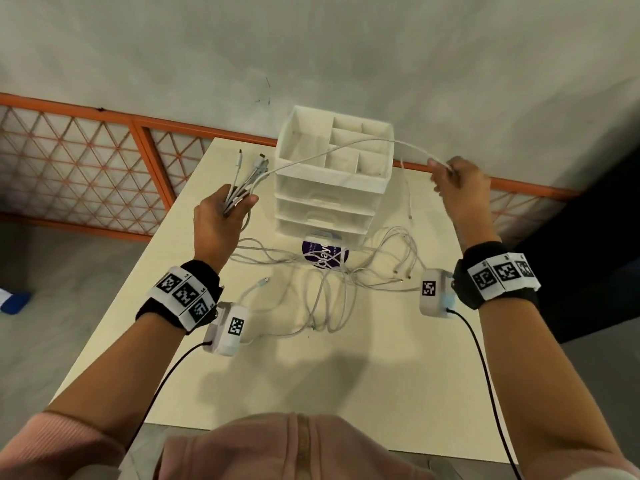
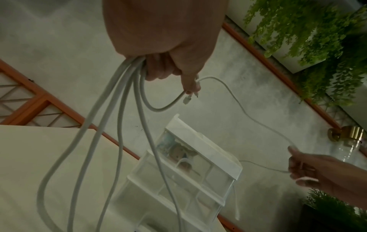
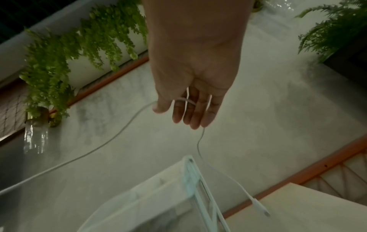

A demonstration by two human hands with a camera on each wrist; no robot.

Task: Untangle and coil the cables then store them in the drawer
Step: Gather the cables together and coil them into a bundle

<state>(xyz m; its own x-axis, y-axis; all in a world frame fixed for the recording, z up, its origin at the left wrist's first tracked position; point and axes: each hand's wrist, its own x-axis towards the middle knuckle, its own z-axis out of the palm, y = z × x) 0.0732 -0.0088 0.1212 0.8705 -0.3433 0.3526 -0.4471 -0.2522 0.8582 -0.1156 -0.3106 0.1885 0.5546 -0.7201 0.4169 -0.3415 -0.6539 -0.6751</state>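
Several limp, light cables (image 1: 239, 188) bunched in left hand (image 1: 218, 220) grip; right hand (image 1: 460, 183) pinches one strand (image 1: 346, 147) (best held near plugs).

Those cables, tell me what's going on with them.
A person is sorting white cables at a table. The left hand grips a bundle of cable ends; the right hand pinches a single cable stretched over the drawer unit. A tangle lies loose; the drawers look closed.
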